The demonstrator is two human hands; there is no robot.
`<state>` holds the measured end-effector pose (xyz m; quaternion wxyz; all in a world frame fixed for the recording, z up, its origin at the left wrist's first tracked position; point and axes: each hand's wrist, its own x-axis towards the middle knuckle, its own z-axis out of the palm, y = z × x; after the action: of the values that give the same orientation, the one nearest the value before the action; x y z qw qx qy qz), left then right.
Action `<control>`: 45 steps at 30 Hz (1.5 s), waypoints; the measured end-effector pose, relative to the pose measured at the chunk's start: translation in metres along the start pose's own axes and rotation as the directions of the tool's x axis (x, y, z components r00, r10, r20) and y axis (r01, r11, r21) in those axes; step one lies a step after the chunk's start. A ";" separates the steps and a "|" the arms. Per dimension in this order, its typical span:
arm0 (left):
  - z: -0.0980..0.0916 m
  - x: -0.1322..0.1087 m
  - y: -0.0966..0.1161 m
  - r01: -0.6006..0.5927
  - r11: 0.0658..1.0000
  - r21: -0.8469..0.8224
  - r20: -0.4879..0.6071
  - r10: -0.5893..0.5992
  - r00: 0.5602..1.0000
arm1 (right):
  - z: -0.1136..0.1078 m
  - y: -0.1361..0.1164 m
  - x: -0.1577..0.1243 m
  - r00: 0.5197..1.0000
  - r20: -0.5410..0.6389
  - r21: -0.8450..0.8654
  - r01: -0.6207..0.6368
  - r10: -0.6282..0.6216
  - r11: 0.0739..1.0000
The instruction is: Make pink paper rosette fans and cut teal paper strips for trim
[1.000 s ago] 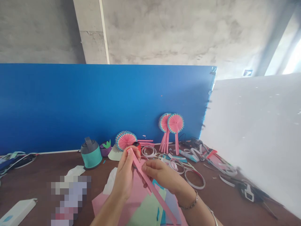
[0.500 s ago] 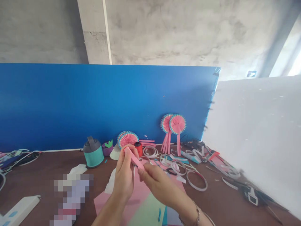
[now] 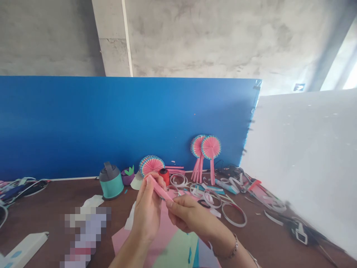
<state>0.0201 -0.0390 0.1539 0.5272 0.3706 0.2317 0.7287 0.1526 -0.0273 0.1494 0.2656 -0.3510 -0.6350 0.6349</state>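
Observation:
My left hand (image 3: 147,210) and my right hand (image 3: 189,216) both pinch a narrow folded pink paper strip (image 3: 157,188) held above the table. The left fingers grip its upper end, the right fingers close on it a little lower. Under my hands lie pink, pale green and blue paper sheets (image 3: 173,247). Behind the strip stand a red thread spool (image 3: 164,175) and a pleated pink and blue paper fan (image 3: 150,165).
A teal container with a grey lid (image 3: 111,181) stands at the left. Two pink rosettes with tails (image 3: 208,152) lean on the blue board (image 3: 83,123). Paper rings (image 3: 235,216) and scraps litter the right. A white box (image 3: 23,247) lies near left.
My right hand has slid up the pink strip toward my left hand, so the long free end seen a second ago no longer shows. The view shifted slightly.

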 end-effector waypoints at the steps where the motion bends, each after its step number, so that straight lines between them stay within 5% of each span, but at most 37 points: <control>1: 0.000 0.000 0.000 -0.003 1.000 -0.011 -0.002 0.003 1.000 | -0.001 0.000 0.000 1.000 0.020 0.038 -0.004 0.003 0.999; 9: -0.001 0.001 -0.003 -0.013 0.999 -0.040 0.005 0.013 1.000 | -0.002 0.001 0.005 0.994 0.114 0.170 -0.021 0.001 0.985; 36: 0.005 -0.003 -0.003 0.066 0.969 -0.237 -0.142 -0.102 0.985 | -0.013 0.014 0.016 0.954 0.301 0.194 -0.049 -0.012 0.980; 40: 0.001 0.003 -0.010 0.078 0.967 -0.242 -0.135 -0.113 0.984 | -0.014 0.014 0.020 0.965 0.263 0.138 -0.021 -0.016 0.990; 45: -0.006 0.015 -0.011 -0.045 0.982 -0.182 -0.125 0.023 0.992 | -0.034 0.003 0.007 0.963 0.262 -0.247 0.000 0.066 0.969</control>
<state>0.0196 -0.0212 0.1465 0.5315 0.2786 0.1887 0.7773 0.1755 -0.0012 0.1472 0.1211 -0.3023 -0.7325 0.5978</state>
